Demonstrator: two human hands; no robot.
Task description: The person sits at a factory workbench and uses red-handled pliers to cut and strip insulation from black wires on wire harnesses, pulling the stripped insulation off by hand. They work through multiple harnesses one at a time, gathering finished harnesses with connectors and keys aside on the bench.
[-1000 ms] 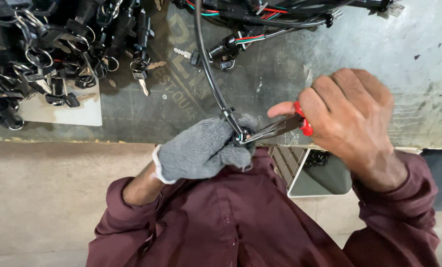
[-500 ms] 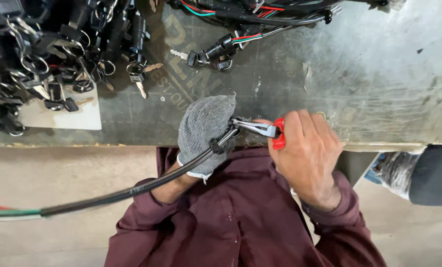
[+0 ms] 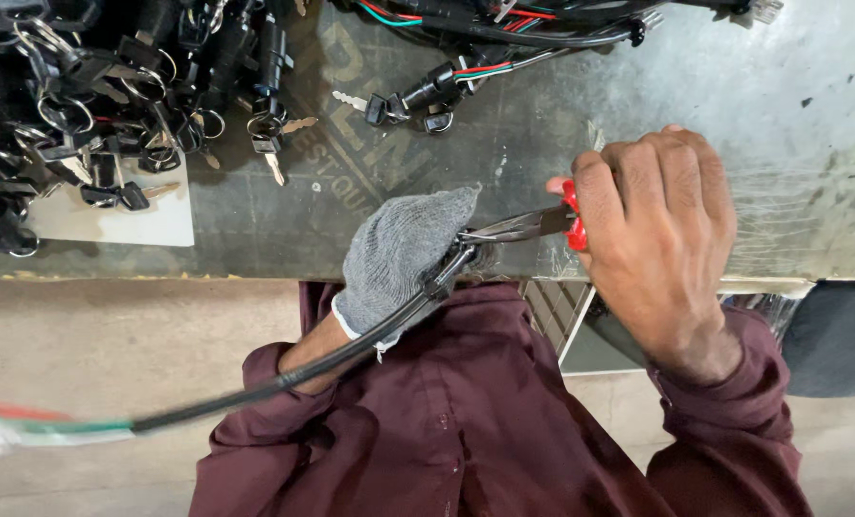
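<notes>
Left hand (image 3: pixel 401 257): in a grey knit glove, fist closed around the black cable (image 3: pixel 284 381) at the worktop's near edge.
Right hand (image 3: pixel 659 222): bare, fingers wrapped around the red handles of the pliers (image 3: pixel 528 225).
Pliers: steel nose points left and meets the cable end right at the gloved fist.
Black cable: runs from the glove down-left across the maroon shirt (image 3: pixel 466 421); red, white and green wires show at its far, blurred end.
Worktop (image 3: pixel 791 144): dark, scratched metal.
Ignition switches with keys (image 3: pixel 112 105): piled at the far left.
Wiring harness (image 3: pixel 504 29): along the far edge.
</notes>
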